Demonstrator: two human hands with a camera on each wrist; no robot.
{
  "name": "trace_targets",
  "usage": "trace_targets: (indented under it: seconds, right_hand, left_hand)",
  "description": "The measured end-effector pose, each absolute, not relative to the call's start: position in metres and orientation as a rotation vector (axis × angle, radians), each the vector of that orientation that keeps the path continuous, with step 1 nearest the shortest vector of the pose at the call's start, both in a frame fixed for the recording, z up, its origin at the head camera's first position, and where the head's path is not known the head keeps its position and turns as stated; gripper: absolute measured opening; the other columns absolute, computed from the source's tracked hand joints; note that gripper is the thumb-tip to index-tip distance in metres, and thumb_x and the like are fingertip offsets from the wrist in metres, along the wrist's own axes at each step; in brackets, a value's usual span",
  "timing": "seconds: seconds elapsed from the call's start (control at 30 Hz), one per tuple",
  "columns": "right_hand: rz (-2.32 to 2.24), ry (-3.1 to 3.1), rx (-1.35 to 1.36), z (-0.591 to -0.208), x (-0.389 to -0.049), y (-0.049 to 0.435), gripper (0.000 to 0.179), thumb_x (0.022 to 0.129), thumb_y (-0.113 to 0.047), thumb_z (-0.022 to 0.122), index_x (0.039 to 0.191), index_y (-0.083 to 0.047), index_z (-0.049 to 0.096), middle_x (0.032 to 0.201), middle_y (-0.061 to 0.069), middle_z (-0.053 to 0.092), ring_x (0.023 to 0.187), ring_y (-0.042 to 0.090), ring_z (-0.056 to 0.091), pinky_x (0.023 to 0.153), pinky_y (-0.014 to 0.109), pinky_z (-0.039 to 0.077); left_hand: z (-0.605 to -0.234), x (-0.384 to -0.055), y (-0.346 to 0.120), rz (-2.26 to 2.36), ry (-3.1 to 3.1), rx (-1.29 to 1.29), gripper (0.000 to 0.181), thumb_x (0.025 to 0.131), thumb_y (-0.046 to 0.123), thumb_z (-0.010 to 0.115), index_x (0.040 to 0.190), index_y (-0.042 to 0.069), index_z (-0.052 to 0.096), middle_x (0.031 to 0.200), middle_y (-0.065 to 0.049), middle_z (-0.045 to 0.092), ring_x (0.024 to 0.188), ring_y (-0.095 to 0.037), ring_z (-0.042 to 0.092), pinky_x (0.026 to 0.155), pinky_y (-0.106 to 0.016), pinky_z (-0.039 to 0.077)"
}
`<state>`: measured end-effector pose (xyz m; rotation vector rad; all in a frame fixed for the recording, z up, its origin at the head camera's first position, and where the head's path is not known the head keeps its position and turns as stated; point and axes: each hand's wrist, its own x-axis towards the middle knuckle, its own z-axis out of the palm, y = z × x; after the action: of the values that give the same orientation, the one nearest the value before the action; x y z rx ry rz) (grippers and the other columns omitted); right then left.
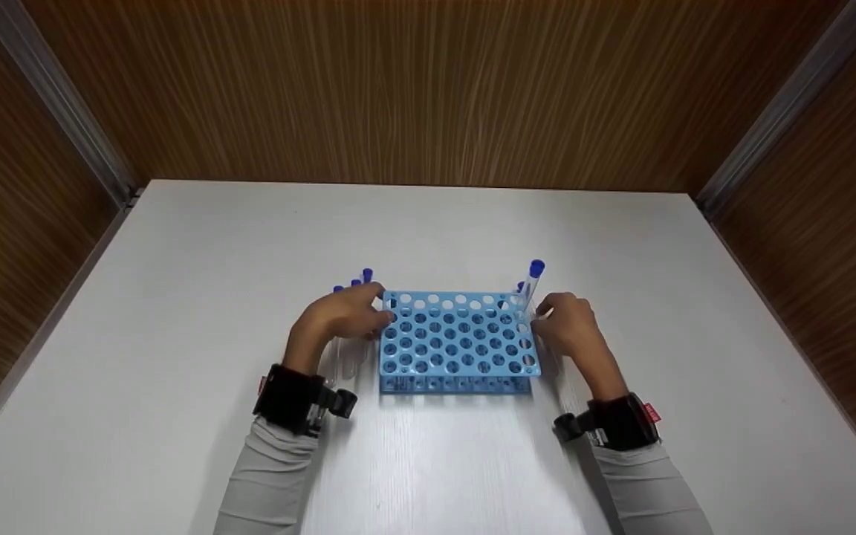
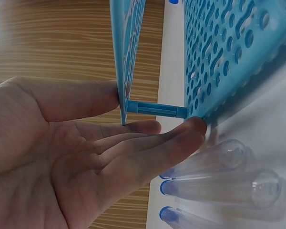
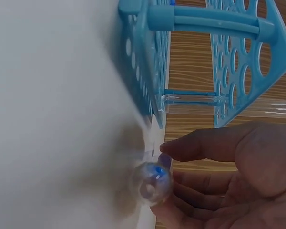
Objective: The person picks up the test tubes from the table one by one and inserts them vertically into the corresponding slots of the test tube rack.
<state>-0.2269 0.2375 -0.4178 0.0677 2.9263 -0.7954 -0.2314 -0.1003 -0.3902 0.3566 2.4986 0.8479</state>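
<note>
A light-blue test tube rack (image 1: 461, 334) with two perforated tiers stands upright on the white table. My left hand (image 1: 350, 312) holds its left end: in the left wrist view the thumb lies against the upper tier, with fingertips by the end post and lower tier. Beneath that hand, blue-capped clear test tubes (image 2: 219, 188) lie on the table. One test tube (image 1: 533, 281) stands slanted in the rack's right back corner. Beside the right end, my right hand (image 1: 568, 325) grips another clear test tube (image 3: 151, 185) low by the table, its round bottom towards the wrist camera.
The white table (image 1: 428, 238) extends around the rack on all sides. Wood-grain panels (image 1: 428, 89) border it at the back and both sides. Another blue cap (image 1: 521, 286) shows behind the rack's right back corner.
</note>
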Motion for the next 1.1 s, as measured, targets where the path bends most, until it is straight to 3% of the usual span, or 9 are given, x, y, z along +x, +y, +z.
trace_targets:
  seconds: [0.4,1.1]
  right_hand:
    - [-0.82,2.886,0.137,-0.41,-0.225,0.237,0.037,0.092,-0.015,0.065,0.119,0.011,0.067,0.12,0.03,0.067,0.093,0.033,0.063,0.075,0.037,0.056]
    - [-0.888,2.981,0.094,-0.403,-0.219,0.238,0.016,0.087,-0.01,0.067,0.093,0.005,0.07,0.084,0.017,0.067,0.075,0.026,0.057,0.06,0.029,0.043]
  left_hand:
    - [-0.389,-0.23,-0.1,0.86,2.488,0.348,0.065,0.102,0.031,0.053,0.156,0.0,0.032,0.15,-0.022,0.05,0.138,-0.039,0.049,0.115,-0.053,0.039]
    - [-0.386,-0.228,-0.1,0.852,2.483,0.361,0.066,0.102,0.032,0.053,0.156,0.0,0.031,0.147,-0.021,0.052,0.133,-0.036,0.053,0.113,-0.051,0.042]
